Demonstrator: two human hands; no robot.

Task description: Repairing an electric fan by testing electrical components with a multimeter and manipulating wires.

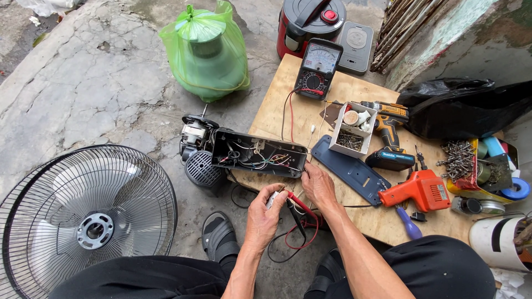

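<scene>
While both hands work, left grip [265, 213] closed on small white part [272, 199], right grip [317, 185] pinching red probe [299, 204].

Fan housing [257, 153] on board [354, 213] — fan guard [83, 216] left, multimeter [317, 67] behind

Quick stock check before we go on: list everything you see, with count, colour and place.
Fan housing: one, black, open, wires showing, board's near-left edge.
Fan motor: one, black and metal, left of housing.
Fan guard: one, grey wire, on the ground, far left.
Multimeter: one, black, board's far end.
Probes: red and black, by the hands.
Base plate: one, dark blue, mid-board.
Cordless drill: one, teal and black.
Soldering gun: one, orange.
Parts box: one, white.
Green bag: one, top.
Left hand: holds a small white part.
Right hand: at the housing's edge.
</scene>
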